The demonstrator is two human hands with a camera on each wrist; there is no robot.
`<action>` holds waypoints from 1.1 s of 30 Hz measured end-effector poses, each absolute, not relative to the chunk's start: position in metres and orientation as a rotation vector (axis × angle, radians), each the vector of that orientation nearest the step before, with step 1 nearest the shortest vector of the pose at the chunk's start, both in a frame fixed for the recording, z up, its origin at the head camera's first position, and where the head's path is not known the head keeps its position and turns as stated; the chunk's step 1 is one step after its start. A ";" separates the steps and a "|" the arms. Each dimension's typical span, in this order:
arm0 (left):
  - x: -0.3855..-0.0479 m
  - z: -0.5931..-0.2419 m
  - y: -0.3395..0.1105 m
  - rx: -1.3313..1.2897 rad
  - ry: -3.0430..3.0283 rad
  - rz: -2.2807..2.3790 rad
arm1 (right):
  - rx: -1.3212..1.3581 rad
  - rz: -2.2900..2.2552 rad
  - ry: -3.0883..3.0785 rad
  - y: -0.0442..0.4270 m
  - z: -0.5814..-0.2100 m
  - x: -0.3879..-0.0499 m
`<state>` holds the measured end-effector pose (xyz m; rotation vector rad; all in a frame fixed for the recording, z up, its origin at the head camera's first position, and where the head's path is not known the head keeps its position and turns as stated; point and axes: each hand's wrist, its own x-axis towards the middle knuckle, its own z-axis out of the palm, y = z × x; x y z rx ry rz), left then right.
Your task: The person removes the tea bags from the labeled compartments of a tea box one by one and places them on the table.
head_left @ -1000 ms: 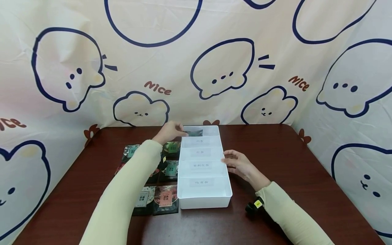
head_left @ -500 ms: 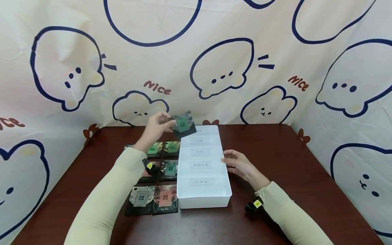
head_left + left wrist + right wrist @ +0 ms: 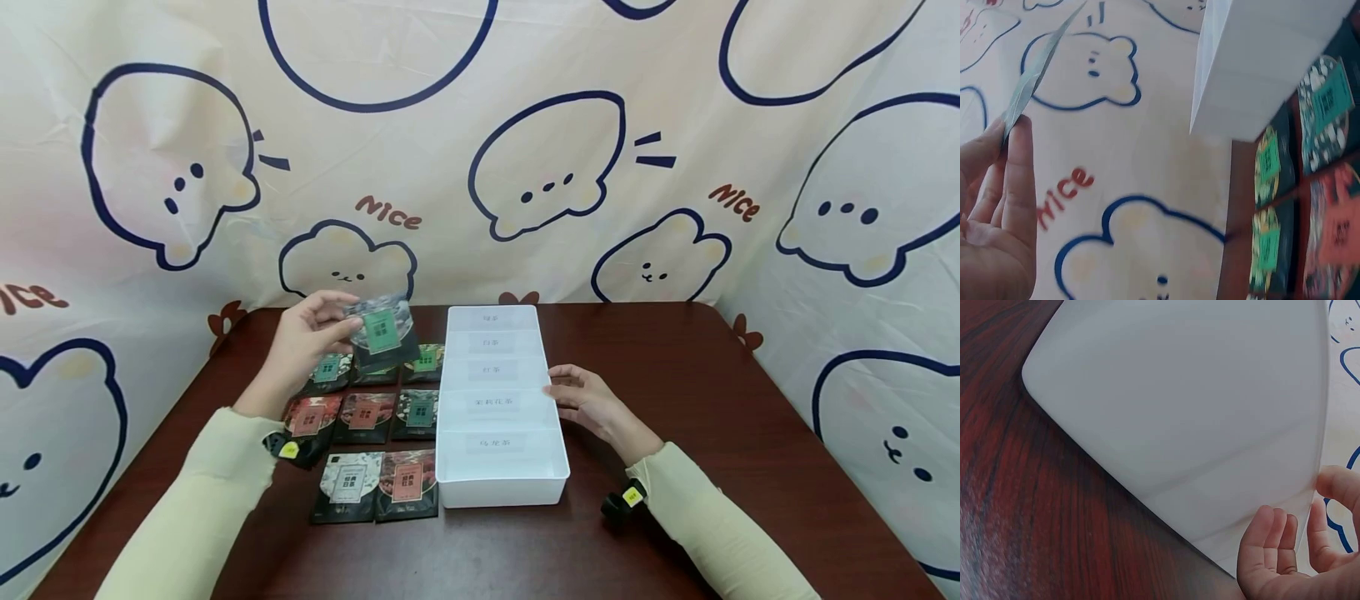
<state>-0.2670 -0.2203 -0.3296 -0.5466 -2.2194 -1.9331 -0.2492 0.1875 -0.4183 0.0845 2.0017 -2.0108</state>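
Observation:
My left hand point(image 3: 311, 333) pinches a dark tea sachet with a green label point(image 3: 382, 332) by its left edge, thumb in front. It holds the sachet in the air above the back of the sachet rows, left of the box. In the left wrist view the same sachet point(image 3: 1038, 69) appears nearly edge-on between thumb and fingers. A long white box point(image 3: 501, 494) with labelled compartments stands in the middle of the table. On its right side rest the fingertips of my right hand point(image 3: 596, 412), touching the wall and rim with the fingers loosely bent. The compartment floors are partly hidden.
Several tea sachets lie in rows left of the box, among them a white-labelled one point(image 3: 349, 485), a red-labelled one point(image 3: 408, 483) and a teal-labelled one point(image 3: 417, 413). A brown table point(image 3: 735, 400) meets a printed curtain point(image 3: 442, 192) at the back.
My left hand has lifted the green-labelled sachet out of the box's rear compartment and carried it left, above the other sachets. The right hand stays at the box's side.

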 end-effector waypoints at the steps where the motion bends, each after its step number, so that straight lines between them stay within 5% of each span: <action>1: -0.264 -0.331 -0.226 -0.531 -2.240 -1.910 | 0.084 -2.012 2.000 0.187 -0.418 -0.249; 33: -0.213 -0.420 -0.366 -0.226 -3.000 -1.973 | 0.106 -2.019 1.992 0.187 -0.419 -0.250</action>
